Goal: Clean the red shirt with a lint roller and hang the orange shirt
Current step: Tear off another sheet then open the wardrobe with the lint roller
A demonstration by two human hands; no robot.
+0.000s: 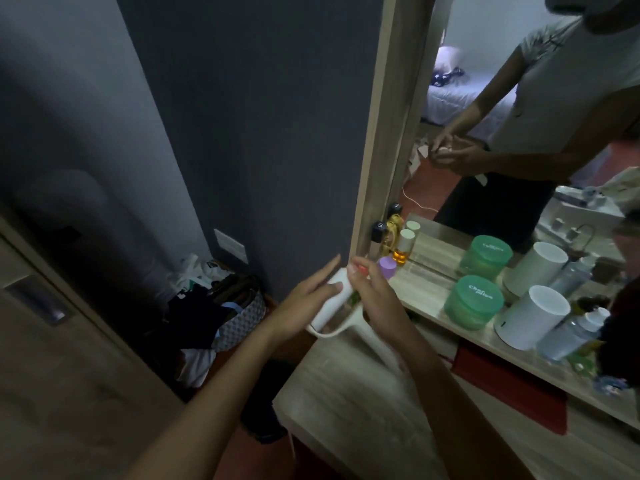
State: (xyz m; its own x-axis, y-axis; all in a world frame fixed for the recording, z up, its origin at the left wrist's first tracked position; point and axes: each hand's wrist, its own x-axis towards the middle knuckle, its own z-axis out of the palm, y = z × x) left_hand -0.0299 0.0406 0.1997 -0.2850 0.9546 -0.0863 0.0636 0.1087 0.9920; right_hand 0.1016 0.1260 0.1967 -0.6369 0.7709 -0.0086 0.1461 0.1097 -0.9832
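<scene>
Two forearms reach up from the lower frame to a white lint roller (341, 299) at centre, its capped cylinder tilted, a thin curved neck looping down to the handle. Left hand (304, 303) lies flat against the cylinder's left side, fingers straight, not closed. Right hand (377, 296) wraps the roller from the right. Just right, a wooden shelf (429, 296) carries green jars (473, 306) below a mirror (519, 116). A laundry basket (239, 320) sits lower left.
</scene>
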